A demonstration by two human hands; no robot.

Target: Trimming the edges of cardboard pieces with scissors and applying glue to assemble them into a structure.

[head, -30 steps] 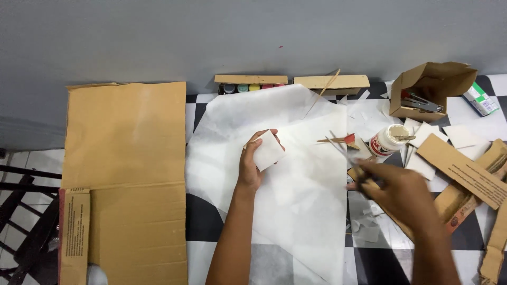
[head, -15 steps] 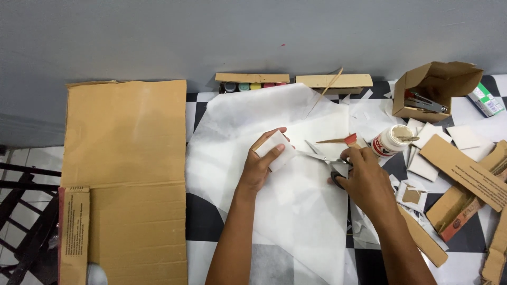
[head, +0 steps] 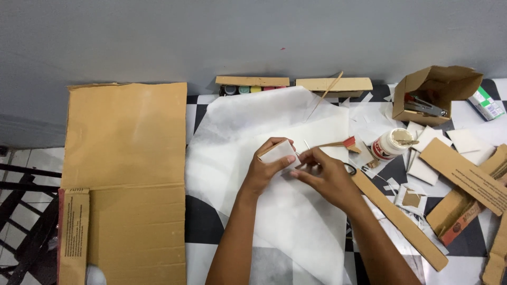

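My left hand (head: 265,170) pinches a small white card piece (head: 278,152) and holds it up over the big white paper sheet (head: 285,221). My right hand (head: 323,175) is right against that piece, fingers closed around scissors (head: 349,169). Only a black handle loop shows behind the hand. The blades are mostly hidden where both hands meet. A thin stick tip pokes up just above my right fingers.
A large flat cardboard sheet (head: 127,158) lies at the left. By the wall are paint pots (head: 248,89) and an open cardboard box (head: 433,95) with tools. A white jar (head: 390,143), long cardboard strips (head: 401,221), white scraps and a small green box (head: 488,103) crowd the right.
My right hand came left from the scrap pile with the scissors and now meets the white piece. My left hand stayed nearly in place and tilted the piece.
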